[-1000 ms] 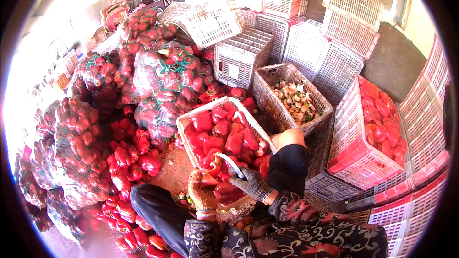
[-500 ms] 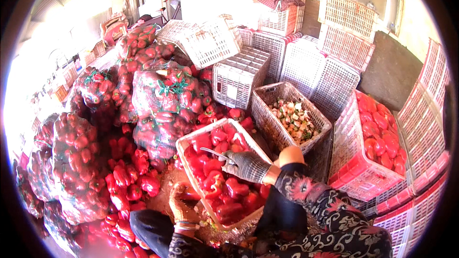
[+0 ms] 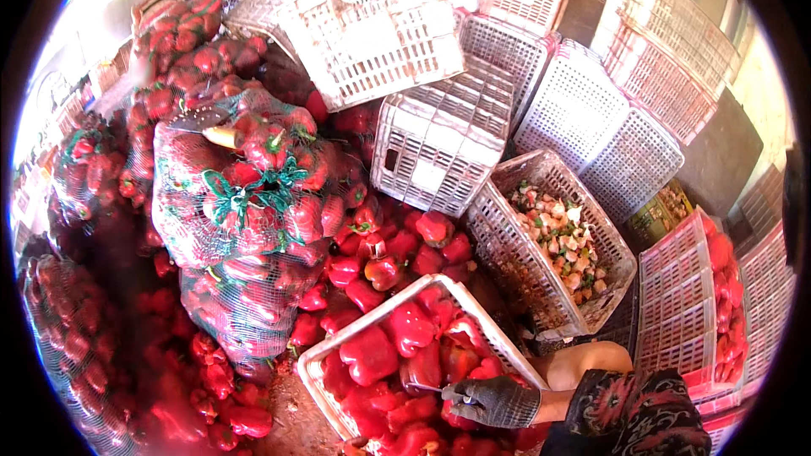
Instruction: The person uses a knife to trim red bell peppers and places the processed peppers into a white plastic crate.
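Note:
My right hand (image 3: 490,399), in a dark grey knitted glove, is closed around a small knife (image 3: 424,387) whose thin blade points left. It hangs over the right part of a pale plastic crate (image 3: 372,321) filled with glossy red bell peppers (image 3: 370,356). Whether the blade touches a pepper I cannot tell. The handle is mostly covered by the fingers. My left hand is outside the picture, and the crate's near end is cut off by the lower edge.
Beyond my hand stands a dirty crate (image 3: 610,304) of pale pepper cores (image 3: 562,241). Loose peppers (image 3: 380,273) and full mesh sacks (image 3: 253,287) crowd the left. An upturned white crate (image 3: 439,148) stands behind. At right is another crate (image 3: 680,304) of red peppers.
The view has tilted up and moved closer, so the crate sits lower. My left hand, in a tan glove beside the crate before, has left the picture. My right hand still holds the knife.

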`<action>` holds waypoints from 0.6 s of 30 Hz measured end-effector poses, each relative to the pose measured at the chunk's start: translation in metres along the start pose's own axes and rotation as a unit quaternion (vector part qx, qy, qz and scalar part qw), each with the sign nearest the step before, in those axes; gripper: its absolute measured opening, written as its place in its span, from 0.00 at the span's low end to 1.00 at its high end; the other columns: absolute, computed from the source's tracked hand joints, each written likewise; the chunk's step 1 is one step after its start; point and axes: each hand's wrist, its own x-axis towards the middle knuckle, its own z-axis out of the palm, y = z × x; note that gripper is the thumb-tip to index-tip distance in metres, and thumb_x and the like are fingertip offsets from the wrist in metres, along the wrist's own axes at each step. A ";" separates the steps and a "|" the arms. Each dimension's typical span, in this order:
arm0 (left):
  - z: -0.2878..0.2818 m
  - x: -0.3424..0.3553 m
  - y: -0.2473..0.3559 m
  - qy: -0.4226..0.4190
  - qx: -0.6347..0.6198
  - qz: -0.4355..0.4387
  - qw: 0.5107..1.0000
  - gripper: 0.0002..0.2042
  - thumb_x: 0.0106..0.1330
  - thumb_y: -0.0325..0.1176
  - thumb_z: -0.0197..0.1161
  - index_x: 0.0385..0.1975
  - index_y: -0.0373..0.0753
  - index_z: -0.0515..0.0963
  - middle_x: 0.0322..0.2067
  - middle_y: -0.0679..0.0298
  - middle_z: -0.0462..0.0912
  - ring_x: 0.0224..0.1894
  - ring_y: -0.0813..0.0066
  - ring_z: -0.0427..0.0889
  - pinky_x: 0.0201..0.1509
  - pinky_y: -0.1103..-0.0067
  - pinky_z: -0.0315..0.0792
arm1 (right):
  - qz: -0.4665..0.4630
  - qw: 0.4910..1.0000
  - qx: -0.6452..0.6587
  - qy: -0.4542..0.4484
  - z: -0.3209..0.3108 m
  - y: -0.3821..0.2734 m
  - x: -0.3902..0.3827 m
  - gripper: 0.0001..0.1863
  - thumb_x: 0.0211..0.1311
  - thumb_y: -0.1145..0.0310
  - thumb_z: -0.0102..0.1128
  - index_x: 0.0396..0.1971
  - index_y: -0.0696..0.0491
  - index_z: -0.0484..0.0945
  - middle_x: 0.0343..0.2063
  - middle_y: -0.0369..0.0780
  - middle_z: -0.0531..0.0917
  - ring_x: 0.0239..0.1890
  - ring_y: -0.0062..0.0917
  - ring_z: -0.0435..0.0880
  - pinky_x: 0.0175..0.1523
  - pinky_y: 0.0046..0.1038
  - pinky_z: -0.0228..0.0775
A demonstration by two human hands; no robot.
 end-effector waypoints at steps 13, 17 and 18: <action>0.004 -0.015 0.004 0.013 0.003 -0.065 0.998 0.13 0.70 0.29 0.46 0.48 0.36 0.75 0.43 0.61 0.78 0.44 0.71 0.75 0.46 0.77 0.73 | -0.045 0.996 0.059 -0.047 -0.012 -0.016 0.103 0.13 0.70 0.62 0.55 0.46 0.55 0.78 0.39 0.40 0.84 0.41 0.28 0.84 0.46 0.29 0.75; 0.005 -0.031 -0.026 -0.002 0.033 -0.046 0.998 0.14 0.72 0.29 0.44 0.51 0.36 0.75 0.47 0.60 0.78 0.49 0.71 0.75 0.50 0.77 0.73 | 0.045 0.995 0.003 -0.088 -0.044 -0.025 0.110 0.12 0.67 0.63 0.58 0.45 0.52 0.79 0.36 0.39 0.84 0.39 0.30 0.85 0.44 0.28 0.75; -0.001 -0.029 -0.051 -0.021 0.010 -0.036 0.999 0.15 0.72 0.30 0.43 0.52 0.36 0.75 0.48 0.60 0.78 0.50 0.70 0.75 0.51 0.77 0.73 | 0.040 0.996 0.045 -0.064 -0.055 -0.025 0.110 0.11 0.67 0.63 0.58 0.45 0.50 0.79 0.36 0.39 0.84 0.38 0.29 0.85 0.41 0.29 0.76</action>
